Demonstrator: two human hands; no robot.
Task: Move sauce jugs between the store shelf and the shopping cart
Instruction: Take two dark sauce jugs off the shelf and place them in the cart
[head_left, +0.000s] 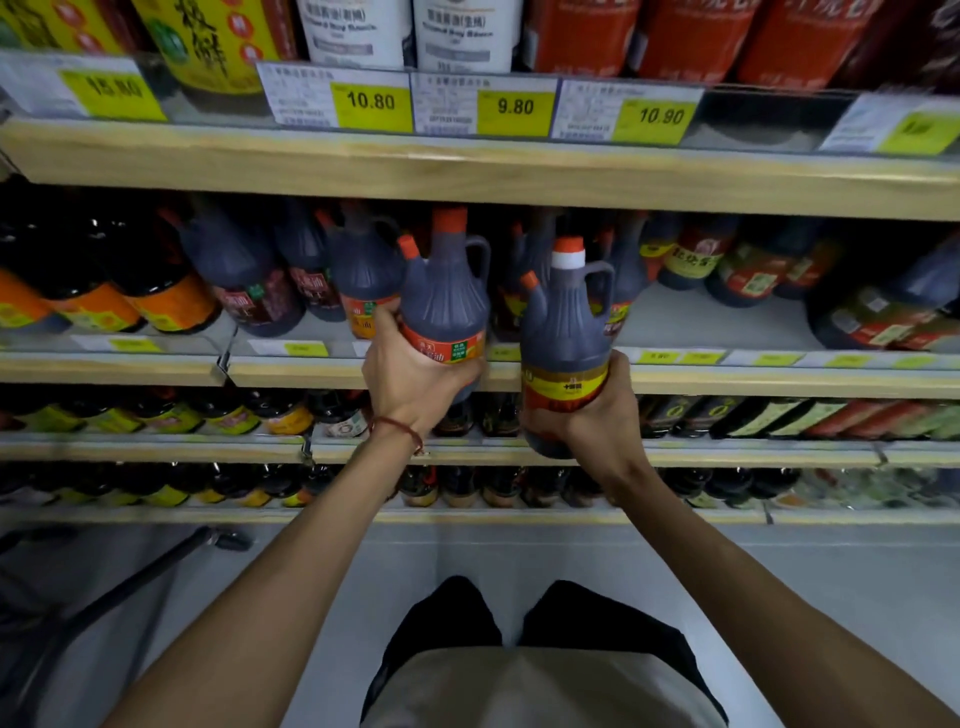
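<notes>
Two dark sauce jugs with orange caps and side handles are held up in front of the store shelf (363, 371). My left hand (410, 374) grips the lower body of the orange-labelled jug (447, 301), at the shelf's front edge. My right hand (597, 415) holds the yellow-and-red-labelled jug (566, 332) from below, just in front of the shelf edge. Both jugs are upright. Part of the shopping cart's dark frame (130, 582) shows at the lower left.
Several more dark jugs (249, 275) stand in rows on the same shelf. An upper shelf (467, 171) with yellow price tags hangs overhead. Lower shelves (208, 447) hold smaller bottles. A bare stretch of shelf (701, 317) lies right of the held jugs.
</notes>
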